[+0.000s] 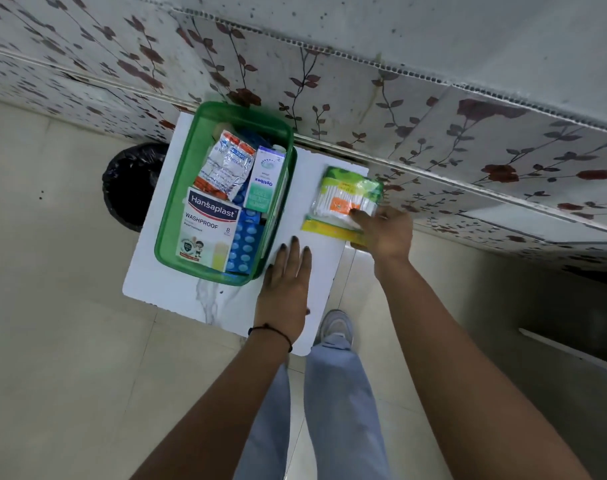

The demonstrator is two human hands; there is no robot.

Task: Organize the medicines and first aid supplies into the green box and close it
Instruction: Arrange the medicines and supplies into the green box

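The green box (187,174) stands open on a small white table (225,306). Inside lie a Hansaplast plaster box (208,230), blue pill strips (244,240), a white-and-green Optibex carton (265,181) and a clear packet with orange pieces (225,166). To the right of the box lies a green-and-yellow pack of cotton buds (343,199). My right hand (385,232) grips that pack at its near right corner. My left hand (288,282) rests flat on the table just right of the box's near corner, fingers apart, holding nothing. No lid is visible.
A black bin bag (132,185) sits on the floor left of the table. A floral-patterned wall panel (399,98) runs right behind the table. My leg and shoe (335,329) stand at the table's near right edge on a beige tiled floor.
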